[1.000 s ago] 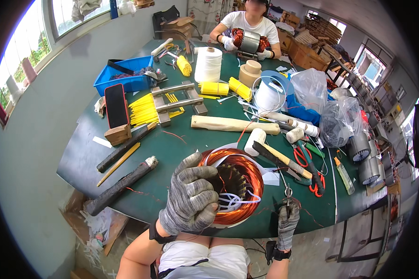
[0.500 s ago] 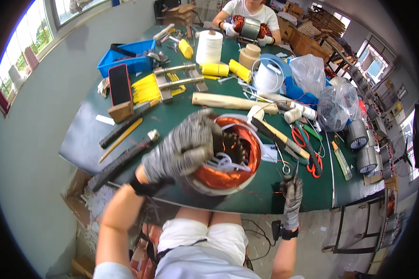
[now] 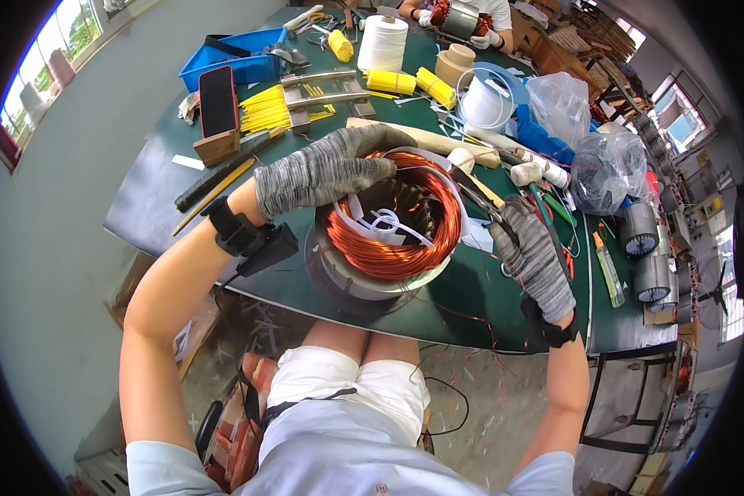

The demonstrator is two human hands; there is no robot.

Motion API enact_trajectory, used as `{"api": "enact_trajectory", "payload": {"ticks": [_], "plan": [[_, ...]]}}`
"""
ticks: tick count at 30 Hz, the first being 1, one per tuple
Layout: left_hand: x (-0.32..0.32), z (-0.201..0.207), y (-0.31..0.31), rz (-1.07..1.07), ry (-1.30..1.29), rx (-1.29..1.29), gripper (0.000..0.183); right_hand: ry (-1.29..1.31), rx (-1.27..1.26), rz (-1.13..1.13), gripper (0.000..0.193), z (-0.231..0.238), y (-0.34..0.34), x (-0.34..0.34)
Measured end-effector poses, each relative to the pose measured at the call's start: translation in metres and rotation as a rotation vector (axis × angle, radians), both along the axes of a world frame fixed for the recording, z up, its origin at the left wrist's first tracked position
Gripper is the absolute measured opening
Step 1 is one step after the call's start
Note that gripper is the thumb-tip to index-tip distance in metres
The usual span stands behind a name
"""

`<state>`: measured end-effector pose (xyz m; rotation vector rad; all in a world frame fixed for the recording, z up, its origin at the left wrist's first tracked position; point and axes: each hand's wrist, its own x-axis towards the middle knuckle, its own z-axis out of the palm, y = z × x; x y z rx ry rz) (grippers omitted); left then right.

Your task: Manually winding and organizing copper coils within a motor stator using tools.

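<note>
A motor stator (image 3: pixel 372 285) stands upright at the table's near edge, with a thick ring of copper windings (image 3: pixel 393 258) on top. White sleeving (image 3: pixel 388 225) curls inside the ring. My left hand (image 3: pixel 326 169), in a grey knit glove, reaches over the stator's far left rim. Its fingers are stretched, the thumb apart from them, over the windings. To the right of the stator, my gloved right hand (image 3: pixel 536 255) is closed around a slim dark metal tool (image 3: pixel 475 194), its tip toward the windings. The tool's handle is hidden in the palm. Thin copper strands dangle below.
Beyond the stator lie a pale wooden stick (image 3: pixel 426 139), yellow strip bundles (image 3: pixel 388 81), a white thread cone (image 3: pixel 383 45) and a blue bin (image 3: pixel 256 68). A mallet (image 3: pixel 527 174) and plastic bags (image 3: pixel 599 174) are at right. Across the table, a co-worker's gloved hands hold another wound part (image 3: pixel 461 21).
My left hand has opened and moved up to the stator's far rim. My right hand has risen from the table's near edge toward the windings, bringing the tool. The view has shifted slightly.
</note>
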<state>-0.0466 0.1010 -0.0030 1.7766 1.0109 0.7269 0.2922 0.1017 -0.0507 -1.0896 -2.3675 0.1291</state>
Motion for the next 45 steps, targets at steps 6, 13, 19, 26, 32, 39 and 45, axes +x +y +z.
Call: {"api": "enact_trajectory", "payload": {"ticks": [6, 13, 19, 26, 32, 39, 45], "plan": [[0.003, 0.006, 0.009, 0.022, 0.186, 0.037, 0.034, -0.046, 0.041, 0.062, 0.032, 0.016, 0.016, -0.008], [0.013, 0.007, 0.020, 0.013, 0.191, 0.139, 0.028, -0.247, 0.153, 0.104, 0.035, 0.045, 0.028, -0.005], [0.014, -0.001, 0.028, -0.007, 0.170, 0.169, 0.027, -0.375, -0.012, 0.106, 0.030, 0.085, 0.034, -0.008], [0.011, -0.016, 0.037, -0.137, 0.022, 0.385, 0.028, -0.430, -0.029, 0.213, 0.031, 0.106, 0.035, -0.023], [0.008, -0.017, 0.038, -0.165, -0.013, 0.330, 0.026, -0.619, -0.049, 0.200, 0.027, 0.128, 0.046, -0.039], [0.007, -0.016, 0.035, -0.132, -0.026, 0.402, 0.028, -0.673, -0.447, 0.200, 0.035, 0.160, 0.091, -0.075], [0.006, -0.012, 0.030, -0.059, -0.006, 0.256, 0.026, -0.620, -0.505, 0.395, 0.037, 0.159, 0.108, -0.078]]}}
